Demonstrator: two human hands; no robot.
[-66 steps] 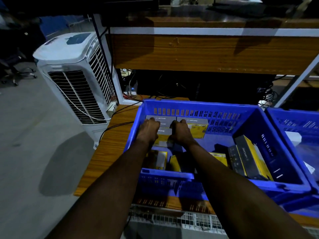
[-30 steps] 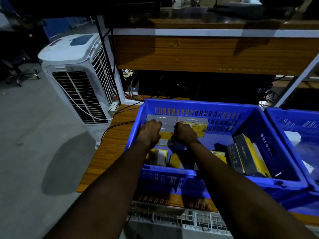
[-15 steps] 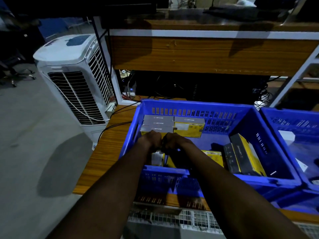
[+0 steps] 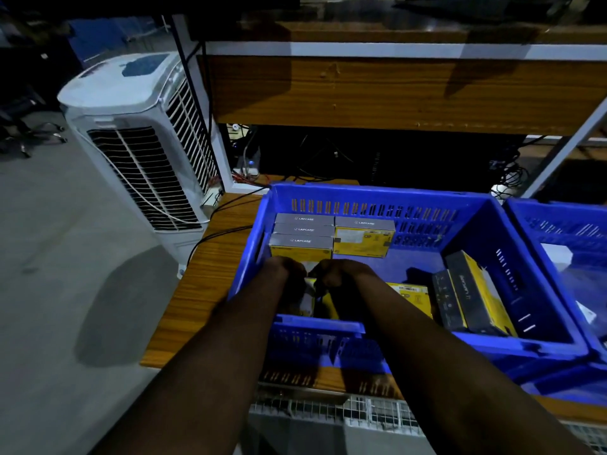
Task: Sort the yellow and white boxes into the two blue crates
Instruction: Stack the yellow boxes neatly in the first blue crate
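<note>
Left hand point(image 4: 285, 274) and right hand point(image 4: 340, 273) have been drawn back from the stacked yellow boxes point(image 4: 303, 240) to a loose yellow box point(image 4: 309, 299) by the left crate point(image 4: 361, 194) near wall, fingers curled down and grip not discernible, so another pick for the stack is judged likely.

Wood-grain tabletop point(image 4: 210, 290) in dim light, grain showing along its left edge. Set directly on it, two slotted blue crates side by side: left crate point(image 4: 377, 192) fully in view, right crate point(image 4: 558, 210) cut off at the frame's edge. Thin black cables point(image 4: 226, 229) trailing over the far left corner, just beside the left crate.
</note>
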